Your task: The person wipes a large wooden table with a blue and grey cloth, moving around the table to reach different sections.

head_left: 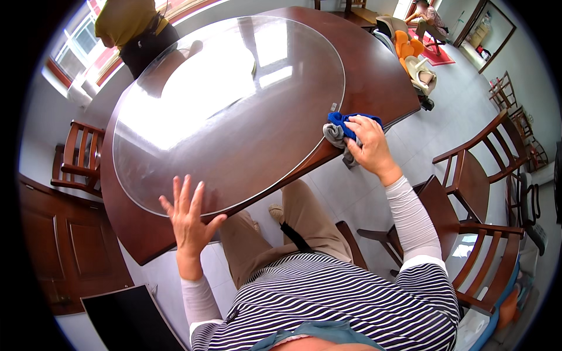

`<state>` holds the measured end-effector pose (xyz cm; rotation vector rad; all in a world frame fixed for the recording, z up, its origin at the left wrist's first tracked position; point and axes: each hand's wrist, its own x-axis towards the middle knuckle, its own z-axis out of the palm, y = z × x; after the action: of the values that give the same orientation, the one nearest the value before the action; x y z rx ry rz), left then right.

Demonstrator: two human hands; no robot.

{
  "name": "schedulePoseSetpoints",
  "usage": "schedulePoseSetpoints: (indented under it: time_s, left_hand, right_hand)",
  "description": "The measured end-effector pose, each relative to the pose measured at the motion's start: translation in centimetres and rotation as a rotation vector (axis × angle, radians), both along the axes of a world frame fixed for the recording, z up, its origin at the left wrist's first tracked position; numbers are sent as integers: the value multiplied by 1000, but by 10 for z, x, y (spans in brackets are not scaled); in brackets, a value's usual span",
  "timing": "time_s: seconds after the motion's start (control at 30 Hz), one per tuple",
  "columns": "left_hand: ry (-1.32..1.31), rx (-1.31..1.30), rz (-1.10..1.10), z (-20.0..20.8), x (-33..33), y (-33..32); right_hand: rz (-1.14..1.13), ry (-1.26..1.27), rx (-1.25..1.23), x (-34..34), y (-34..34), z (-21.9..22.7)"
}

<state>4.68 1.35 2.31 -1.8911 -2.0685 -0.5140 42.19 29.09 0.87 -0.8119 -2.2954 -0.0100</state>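
A dark reddish-brown wooden table [380,76] carries a clear, rounded glass top [281,126] that reflects the window light. My right hand [370,143] is closed on a bunched blue and grey cloth [338,130], which lies at the table's right near edge by the glass rim. A grey end of the cloth hangs over the edge. At the near left, my left hand [193,219] has its fingers spread, the fingertips over the rim of the glass and the palm over the wooden border. It holds nothing.
Wooden chairs [471,175] stand to my right, and another chair [82,158] is at the left. A flat black panel [132,319] is on the floor at the lower left. Beyond the table are a person in a mustard top [126,23], an orange-and-white seat [407,47] and a seated person [430,20].
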Motion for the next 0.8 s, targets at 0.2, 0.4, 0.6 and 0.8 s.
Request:
schedulePoseSetpoints:
  time_s: [0.2,0.4,0.6,0.8]
  left_hand:
    - [36,115,131,-36,-22,-21]
    - [-31,161,180,-36,-22,-16]
    - [47,112,180,-34,-14,-23]
    - [124,122,155,-36,-17,-14]
  right_hand:
    - [-347,-128,-109,35,168,-17]
    - [-850,-105,-158,0,223,-2]
    - [-162,-203,-150,13,96,-5]
    - [-325,-188,-145,4,64,6]
